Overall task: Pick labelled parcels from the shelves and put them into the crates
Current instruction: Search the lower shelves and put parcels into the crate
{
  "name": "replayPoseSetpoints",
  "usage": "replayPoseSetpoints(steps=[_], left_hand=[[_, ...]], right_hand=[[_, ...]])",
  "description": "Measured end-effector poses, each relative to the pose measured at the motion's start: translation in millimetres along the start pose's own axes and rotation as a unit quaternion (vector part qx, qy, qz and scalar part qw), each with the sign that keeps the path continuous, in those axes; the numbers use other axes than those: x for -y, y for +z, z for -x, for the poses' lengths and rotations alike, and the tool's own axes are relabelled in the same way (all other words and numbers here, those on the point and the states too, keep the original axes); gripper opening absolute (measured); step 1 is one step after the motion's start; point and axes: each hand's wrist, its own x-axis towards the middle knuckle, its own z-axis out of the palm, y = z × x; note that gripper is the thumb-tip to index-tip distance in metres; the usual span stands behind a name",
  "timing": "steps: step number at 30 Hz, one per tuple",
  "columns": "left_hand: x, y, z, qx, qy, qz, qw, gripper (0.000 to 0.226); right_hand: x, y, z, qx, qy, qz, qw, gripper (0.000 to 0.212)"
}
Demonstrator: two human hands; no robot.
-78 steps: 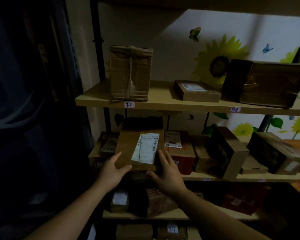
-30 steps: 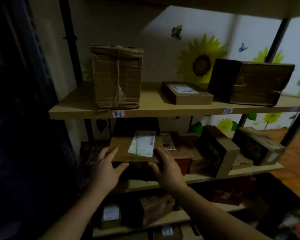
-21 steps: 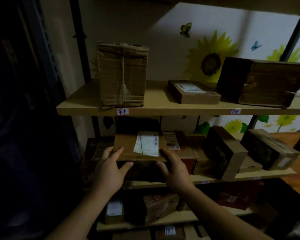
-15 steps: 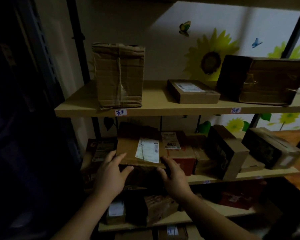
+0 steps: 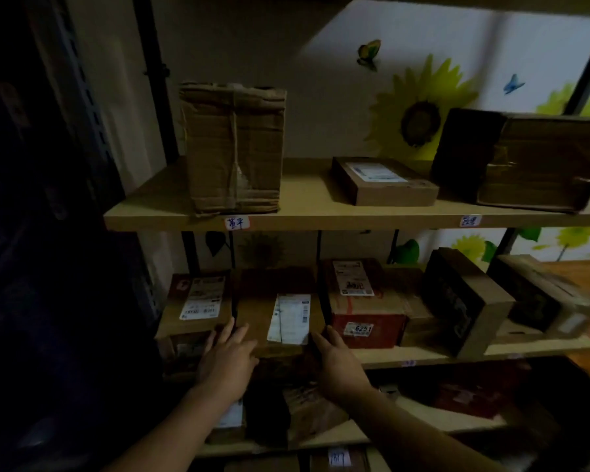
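The wall (image 5: 338, 107) behind is pale and stuck with decals. A large sunflower (image 5: 419, 120) sits high above the right hand (image 5: 339, 364) and to its right. A green-and-orange butterfly (image 5: 368, 52) is just up-left of the flower, and a blue butterfly (image 5: 513, 84) lies off to its right. Smaller sunflowers (image 5: 470, 245) and green leaves (image 5: 407, 252) show lower, still above that hand and to its right. Up and far left of the left hand (image 5: 227, 361) runs a dark perforated upright (image 5: 92, 107). Brown wood (image 5: 586, 274) shows far to the right.

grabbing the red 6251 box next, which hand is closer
Right. The right hand is at the right edge of the middle parcel, beside the red 6251 box; the left hand is at its left edge, farther off.
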Motion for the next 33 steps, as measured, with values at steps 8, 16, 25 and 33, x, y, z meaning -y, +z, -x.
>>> replayPoseSetpoints(steps=[8, 16, 25, 33], left_hand=[[6, -15, -36, 0.105, -0.016, -0.089, 0.990, 0.062], [-93, -10, -78, 0.091, 0.051, -0.021, 0.994, 0.075], [-156, 40, -96, 0.105, -0.024, -0.019, 0.994, 0.089], [-178, 41, -52, -0.023, -0.071, 0.115, 0.991, 0.042]], right_hand=[[13, -21, -33, 0.042, 0.013, 0.156, 0.987, 0.069], [-85, -81, -42, -0.017, 0.137, 0.148, 0.979, 0.089], [-129, -88, -56, -0.006, 0.077, 0.140, 0.987, 0.062], [-145, -83, -24, -0.074, 0.095, -0.136, 0.983, 0.096]])
